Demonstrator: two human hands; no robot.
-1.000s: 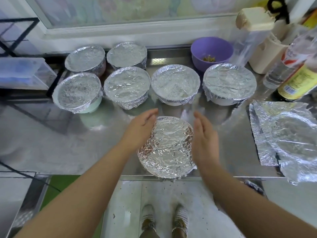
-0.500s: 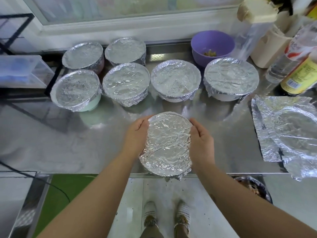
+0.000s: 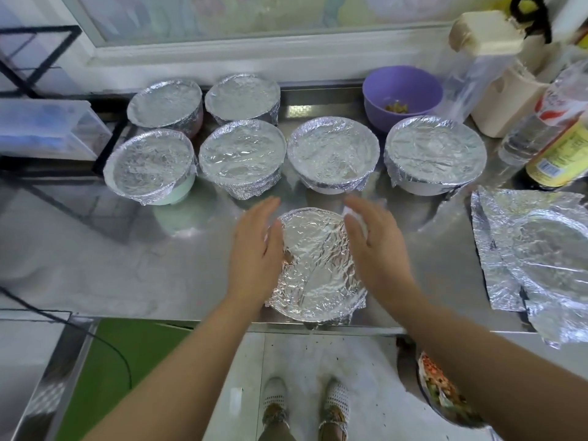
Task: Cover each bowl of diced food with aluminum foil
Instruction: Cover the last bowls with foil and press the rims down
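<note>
A foil-covered bowl stands at the front edge of the steel counter. My left hand lies flat against its left side with straight fingers. My right hand is at its right side, fingers straight and slightly blurred; whether it touches the foil I cannot tell. Behind stand several more foil-covered bowls, among them one at the left and one at the right. A purple bowl with a little diced food stands uncovered at the back.
Loose crumpled foil sheets lie on the counter at the right. Bottles and a cream container crowd the back right corner. A clear plastic box sits at the left. Below the counter edge are the floor and my shoes.
Both hands gripped the bowl's sides half a second ago. Now their fingers have straightened and opened away from the foil rim. The bowl stays in place.
</note>
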